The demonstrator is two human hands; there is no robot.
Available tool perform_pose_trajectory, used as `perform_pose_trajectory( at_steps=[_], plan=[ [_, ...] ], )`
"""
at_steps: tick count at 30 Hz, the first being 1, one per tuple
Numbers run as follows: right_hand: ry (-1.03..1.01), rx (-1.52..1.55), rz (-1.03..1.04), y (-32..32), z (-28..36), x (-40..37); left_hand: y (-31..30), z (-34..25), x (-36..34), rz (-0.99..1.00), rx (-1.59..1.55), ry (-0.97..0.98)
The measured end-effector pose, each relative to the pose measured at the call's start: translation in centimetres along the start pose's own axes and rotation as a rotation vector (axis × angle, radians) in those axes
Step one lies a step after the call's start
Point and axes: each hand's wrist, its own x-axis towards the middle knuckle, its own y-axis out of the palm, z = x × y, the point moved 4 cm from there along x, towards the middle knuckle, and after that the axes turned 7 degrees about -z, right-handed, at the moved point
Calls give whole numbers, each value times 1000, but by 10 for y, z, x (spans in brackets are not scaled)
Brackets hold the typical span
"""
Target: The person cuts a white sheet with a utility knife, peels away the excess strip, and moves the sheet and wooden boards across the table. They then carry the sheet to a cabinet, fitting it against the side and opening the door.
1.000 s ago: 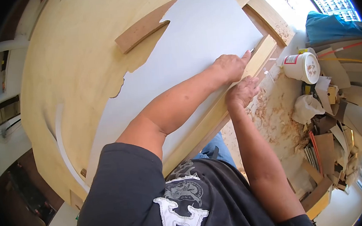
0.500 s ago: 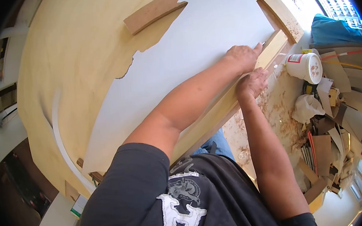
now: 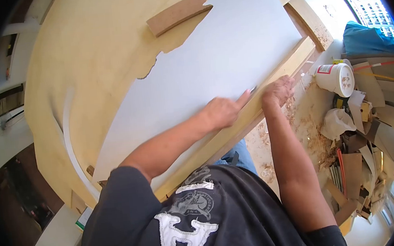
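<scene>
My left hand (image 3: 222,112) is closed around a small thin tool, with the index finger stretched along it. The tool's dark tip (image 3: 253,90) touches or nearly touches the white sheet (image 3: 192,67), beside the long pale wooden bar (image 3: 290,64). Most of the tool is hidden in the hand. Farther along, my right hand (image 3: 277,91) grips the bar's outer edge, fingers wrapped over it. That bar lies along the sheet's right-hand side. Opposite it, the sheet has a ragged, broken edge.
Under the sheet is a large plywood surface (image 3: 82,48) with a curved brown wooden piece (image 3: 173,17) and a curved white strip (image 3: 68,134). To the right are a white bucket (image 3: 334,79), a plastic bag (image 3: 336,124), shavings and a scrap pile (image 3: 353,170).
My left hand has moved down and left along the bar, away from my right hand. The right hand keeps its grip on the bar. The view has shifted slightly.
</scene>
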Motion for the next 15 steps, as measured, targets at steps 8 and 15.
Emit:
perform_pose_trajectory(
  at_steps=[8, 15],
  plan=[
    [18, 11, 15, -8, 9, -2, -27, -9, 101, 28, -16, -57],
    [17, 50, 40, -8, 5, -2, -28, -23, 178, 3, -19, 42]
  ],
)
